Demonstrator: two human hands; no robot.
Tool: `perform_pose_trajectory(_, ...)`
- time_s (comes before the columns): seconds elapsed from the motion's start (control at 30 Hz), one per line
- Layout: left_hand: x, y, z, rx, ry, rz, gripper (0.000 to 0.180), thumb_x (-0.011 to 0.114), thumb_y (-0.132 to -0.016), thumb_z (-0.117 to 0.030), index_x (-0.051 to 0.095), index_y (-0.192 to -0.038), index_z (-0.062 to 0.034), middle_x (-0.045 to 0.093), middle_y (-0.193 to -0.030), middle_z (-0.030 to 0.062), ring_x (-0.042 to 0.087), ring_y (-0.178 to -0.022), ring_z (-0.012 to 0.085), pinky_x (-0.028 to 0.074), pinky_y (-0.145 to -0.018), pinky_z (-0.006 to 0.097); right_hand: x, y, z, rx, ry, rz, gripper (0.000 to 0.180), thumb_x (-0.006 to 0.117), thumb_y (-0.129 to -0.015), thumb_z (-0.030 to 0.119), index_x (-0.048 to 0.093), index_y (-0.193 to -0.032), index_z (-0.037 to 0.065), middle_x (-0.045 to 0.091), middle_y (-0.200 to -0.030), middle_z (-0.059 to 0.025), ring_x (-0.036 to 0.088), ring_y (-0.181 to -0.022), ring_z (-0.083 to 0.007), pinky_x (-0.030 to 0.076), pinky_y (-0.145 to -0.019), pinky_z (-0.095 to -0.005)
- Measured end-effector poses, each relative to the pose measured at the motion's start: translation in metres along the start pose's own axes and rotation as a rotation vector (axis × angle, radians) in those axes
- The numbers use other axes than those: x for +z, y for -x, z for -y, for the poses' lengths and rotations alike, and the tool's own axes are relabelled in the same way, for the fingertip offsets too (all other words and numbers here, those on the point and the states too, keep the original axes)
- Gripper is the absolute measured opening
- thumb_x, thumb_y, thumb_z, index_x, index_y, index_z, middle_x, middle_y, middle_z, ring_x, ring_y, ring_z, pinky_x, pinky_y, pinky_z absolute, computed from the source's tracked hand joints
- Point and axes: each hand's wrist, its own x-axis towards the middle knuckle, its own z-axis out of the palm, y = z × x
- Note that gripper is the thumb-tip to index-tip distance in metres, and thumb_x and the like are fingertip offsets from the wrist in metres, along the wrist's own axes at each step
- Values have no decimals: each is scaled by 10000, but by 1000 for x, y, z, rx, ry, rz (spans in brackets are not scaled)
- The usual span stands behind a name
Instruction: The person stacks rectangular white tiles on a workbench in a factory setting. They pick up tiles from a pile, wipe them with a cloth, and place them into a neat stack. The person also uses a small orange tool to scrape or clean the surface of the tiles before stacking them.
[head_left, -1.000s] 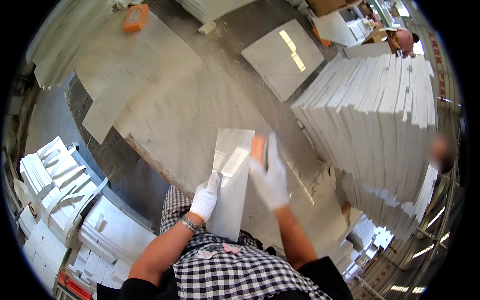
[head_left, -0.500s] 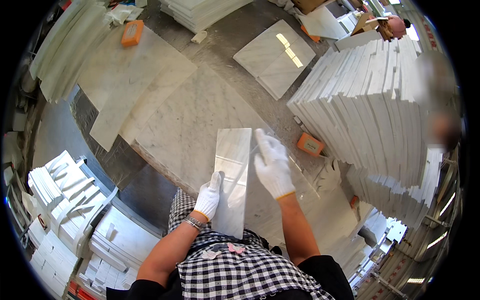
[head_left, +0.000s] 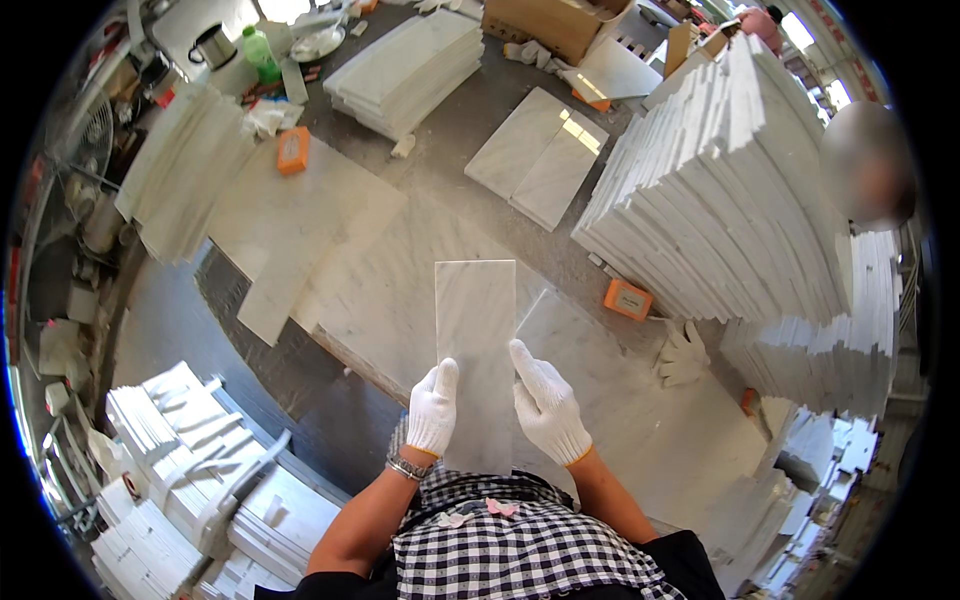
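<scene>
A long white-grey marble tile (head_left: 477,320) is held in front of my apron, its far end pointing away from me. My left hand (head_left: 433,410), in a white knitted glove, grips its left edge, thumb on the edge and the other fingers partly hidden. On the opposite side, my gloved right hand (head_left: 550,405) is at the tile's right edge with fingers stretched out; whether the fingertips press on it I cannot tell. Beneath the tile lies a large marble slab (head_left: 640,420) serving as a work surface.
Tall rows of upright tiles (head_left: 720,200) stand at the right, near an orange block (head_left: 628,299) and a loose white glove (head_left: 683,354). Another orange block (head_left: 293,150) rests far left. Tile stacks (head_left: 410,75) sit at the back; more white pieces (head_left: 170,420) lie at lower left.
My right hand has drawn back toward me from beside the tile's far end to its right edge lower down. The tile has turned slightly, and my view takes in more of the background.
</scene>
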Motion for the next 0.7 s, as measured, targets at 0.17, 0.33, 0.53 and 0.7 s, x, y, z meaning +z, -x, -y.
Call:
perform_pose_trajectory(0.17,-7,19,-20,105,-10,25,553,519,-1110,-529,557,-836,-50,381,-774,-83,317,-754,65,324,-638,283,-23,-4,24,-131,-18,-119,689,609,-862,-119,502,-1536,-20,668,-966,-194,634,-837,-370,542,-783,-408)
perform_pose_trajectory(0.33,-6,38,-30,61,-112,18,549,519,-1112,-524,534,-813,-63,366,-768,-94,309,-748,58,307,-630,283,-40,-11,41,-121,38,-168,754,586,-827,-145,478,-1559,2,656,-976,-198,639,-846,-381,540,-784,-424)
perform_pose_trajectory(0.53,-3,50,-31,-4,-159,71,579,521,-1104,-545,540,-798,-54,371,-762,-87,313,-743,62,320,-627,291,-46,-29,33,2,74,-238,754,570,-817,-105,485,-1552,39,660,-1016,-182,648,-908,-392,544,-795,-445)
perform_pose_trajectory(0.7,-5,49,-28,50,-167,85,587,519,-1101,-548,560,-810,-39,399,-757,-68,339,-739,76,349,-639,302,-37,-17,28,142,66,-169,688,532,-849,-97,531,-1520,54,682,-1081,-195,668,-927,-385,549,-830,-424)
